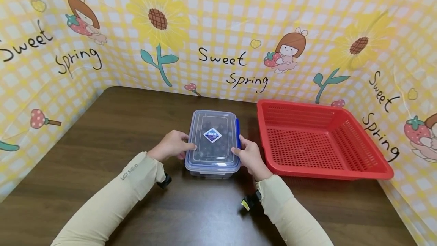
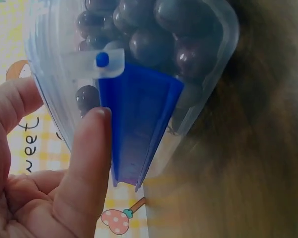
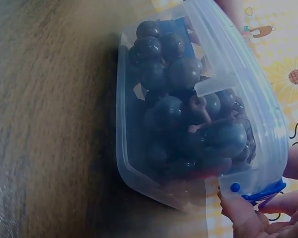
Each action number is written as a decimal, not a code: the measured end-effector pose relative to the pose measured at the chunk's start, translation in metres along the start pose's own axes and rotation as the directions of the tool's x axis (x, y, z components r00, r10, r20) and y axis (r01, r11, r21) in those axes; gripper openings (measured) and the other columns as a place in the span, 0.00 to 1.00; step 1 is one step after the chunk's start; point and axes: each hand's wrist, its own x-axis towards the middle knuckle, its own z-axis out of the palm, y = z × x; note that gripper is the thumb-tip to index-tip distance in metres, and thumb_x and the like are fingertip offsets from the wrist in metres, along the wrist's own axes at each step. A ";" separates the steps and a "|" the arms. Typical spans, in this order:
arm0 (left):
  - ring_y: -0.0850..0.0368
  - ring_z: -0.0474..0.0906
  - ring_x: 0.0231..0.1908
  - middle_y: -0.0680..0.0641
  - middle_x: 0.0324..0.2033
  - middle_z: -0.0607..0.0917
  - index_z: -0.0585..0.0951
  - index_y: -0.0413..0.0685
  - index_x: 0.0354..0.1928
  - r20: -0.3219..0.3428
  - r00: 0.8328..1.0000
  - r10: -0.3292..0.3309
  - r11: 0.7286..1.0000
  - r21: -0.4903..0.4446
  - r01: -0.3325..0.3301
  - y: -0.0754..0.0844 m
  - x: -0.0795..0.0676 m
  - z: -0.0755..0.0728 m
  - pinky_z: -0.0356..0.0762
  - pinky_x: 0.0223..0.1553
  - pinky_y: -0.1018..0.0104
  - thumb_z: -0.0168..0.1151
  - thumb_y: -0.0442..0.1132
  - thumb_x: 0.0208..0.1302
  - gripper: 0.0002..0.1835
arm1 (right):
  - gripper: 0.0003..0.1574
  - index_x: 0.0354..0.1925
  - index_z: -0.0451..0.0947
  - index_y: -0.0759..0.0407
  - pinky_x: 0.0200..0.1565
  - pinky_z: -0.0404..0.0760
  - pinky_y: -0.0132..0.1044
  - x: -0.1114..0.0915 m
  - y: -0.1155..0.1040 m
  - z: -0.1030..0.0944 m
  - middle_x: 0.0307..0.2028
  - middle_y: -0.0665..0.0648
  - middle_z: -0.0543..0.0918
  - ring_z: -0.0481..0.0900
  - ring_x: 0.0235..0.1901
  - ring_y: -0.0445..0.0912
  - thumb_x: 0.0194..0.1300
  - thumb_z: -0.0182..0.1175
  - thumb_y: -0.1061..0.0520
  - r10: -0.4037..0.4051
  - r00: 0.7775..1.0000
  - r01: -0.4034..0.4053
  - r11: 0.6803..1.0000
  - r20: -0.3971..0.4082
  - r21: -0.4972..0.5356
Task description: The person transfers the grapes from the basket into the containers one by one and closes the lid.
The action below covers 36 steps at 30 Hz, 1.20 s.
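Note:
A clear plastic food container (image 1: 222, 119) stands on the table, its lid on, with a blue-and-white diamond label. Dark grapes (image 3: 164, 111) and a bit of stem show through its wall. My left hand (image 1: 172, 145) holds the container's left side, thumb on the lid's edge. In the left wrist view, one finger touches a blue latch (image 2: 139, 114) that is swung away from the wall. On the opposite side my right hand (image 1: 250, 156) holds the container, thumb on the lid and fingers by the other blue latch (image 1: 238, 128). The right fingertips are partly hidden.
A red perforated plastic basket (image 1: 327, 174) sits to the right of the container, close to my right hand. The brown wooden table (image 1: 143, 117) is bordered by a yellow checked cloth (image 1: 222, 22) at the back and sides.

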 end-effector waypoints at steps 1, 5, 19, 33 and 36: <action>0.55 0.81 0.21 0.42 0.31 0.85 0.78 0.29 0.52 -0.003 1.000 -0.003 1.000 -0.010 0.003 -0.001 0.001 0.000 0.83 0.28 0.61 0.66 0.39 0.60 0.22 | 0.40 0.72 0.54 0.62 0.38 0.83 0.48 0.000 0.000 0.000 0.62 0.67 0.71 0.82 0.47 0.57 0.66 0.58 0.64 -0.002 1.000 0.002 1.000 0.001 -0.007; 0.55 0.81 0.21 0.42 0.30 0.85 0.78 0.29 0.51 -0.014 1.000 -0.003 1.000 -0.027 0.002 -0.003 0.004 0.001 0.83 0.28 0.60 0.65 0.40 0.60 0.22 | 0.40 0.72 0.55 0.62 0.38 0.83 0.49 -0.001 0.000 0.001 0.61 0.67 0.72 0.82 0.47 0.58 0.66 0.58 0.64 -0.011 1.000 0.011 0.999 0.004 -0.032; 0.45 0.82 0.39 0.33 0.46 0.80 0.44 0.34 0.73 0.156 0.982 -0.107 0.926 -0.345 0.156 -0.020 0.019 0.001 0.82 0.42 0.54 0.61 0.44 0.65 0.46 | 0.41 0.73 0.52 0.60 0.42 0.82 0.50 -0.002 -0.001 -0.002 0.64 0.66 0.70 0.81 0.48 0.58 0.68 0.57 0.63 -0.018 0.999 0.020 0.997 0.036 -0.075; 0.37 0.81 0.46 0.28 0.57 0.72 0.47 0.38 0.73 0.034 0.993 -0.116 0.903 -0.413 0.119 -0.009 0.009 0.005 0.81 0.42 0.47 0.65 0.37 0.62 0.46 | 0.41 0.73 0.51 0.62 0.42 0.81 0.51 -0.003 -0.003 -0.001 0.63 0.67 0.70 0.81 0.48 0.58 0.68 0.56 0.63 -0.018 0.999 0.022 0.994 0.043 -0.105; 0.41 0.84 0.39 0.29 0.53 0.76 0.50 0.38 0.73 0.010 0.996 -0.091 0.905 -0.417 0.087 -0.007 0.009 0.006 0.83 0.36 0.51 0.65 0.34 0.60 0.44 | 0.41 0.73 0.52 0.62 0.43 0.81 0.51 -0.002 -0.002 -0.001 0.64 0.67 0.70 0.81 0.49 0.58 0.68 0.56 0.63 -0.025 0.999 0.029 0.993 0.040 -0.111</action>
